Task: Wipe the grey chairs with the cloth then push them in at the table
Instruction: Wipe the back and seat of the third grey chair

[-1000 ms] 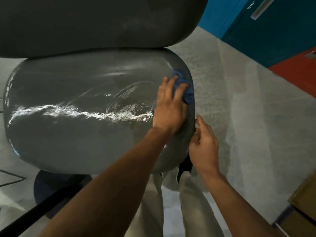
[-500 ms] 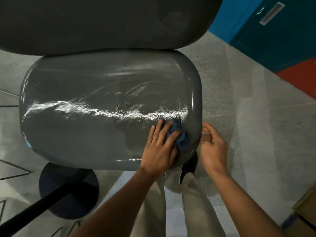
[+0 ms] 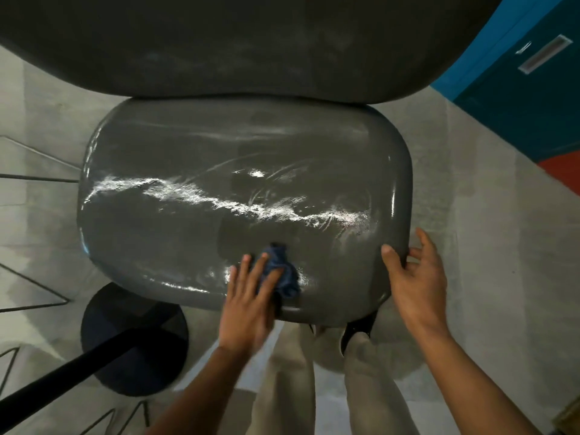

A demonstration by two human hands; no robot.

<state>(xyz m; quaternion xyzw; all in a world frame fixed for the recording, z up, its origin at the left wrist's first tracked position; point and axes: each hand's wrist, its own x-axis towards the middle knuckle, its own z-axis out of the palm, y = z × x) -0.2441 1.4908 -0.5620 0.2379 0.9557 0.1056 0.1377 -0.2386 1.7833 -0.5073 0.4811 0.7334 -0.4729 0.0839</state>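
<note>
Pressing flat, my left hand (image 3: pixel 248 312) pins the crumpled blue cloth (image 3: pixel 280 271) to the near edge of the grey chair seat (image 3: pixel 194 233), its fingers (image 3: pixel 261 267) straight and slightly spread over the fabric. My right hand (image 3: pixel 414 284) grips the seat's near right corner, thumb on top, fingers curled round the rim. I see wet, glossy streaks across the seat. Beyond it rises the darker backrest (image 3: pixel 219 42).

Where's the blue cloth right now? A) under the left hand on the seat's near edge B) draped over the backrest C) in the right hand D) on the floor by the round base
A: the left hand presses the blue cloth flat-fingered on the grey chair seat near its front edge; the right hand holds the seat's corner.
</note>
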